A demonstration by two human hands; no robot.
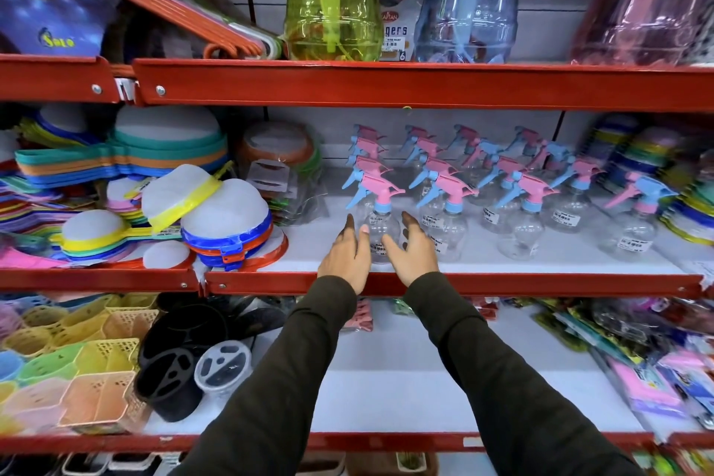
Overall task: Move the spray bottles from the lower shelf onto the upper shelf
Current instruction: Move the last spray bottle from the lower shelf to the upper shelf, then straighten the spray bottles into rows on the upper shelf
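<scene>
Front row on the middle shelf point(502, 278): five clear spray bottles with pink/blue trigger heads; more rows behind, the back ones too blurred and overlapped to count exactly. Top shelf point(386, 83): three big translucent bottles, one green point(332, 12), one blue point(469, 12), one pink point(641, 8). Two hands, dark sleeves. The front-left spray bottle point(378, 228) stands upright near the shelf's front edge, between the hands. Left hand point(345, 257) just left of its body, right hand point(411, 253) just right. Fingers point(410, 225) on both hands spread open, cupped toward it; contact unclear, not gripping.
</scene>
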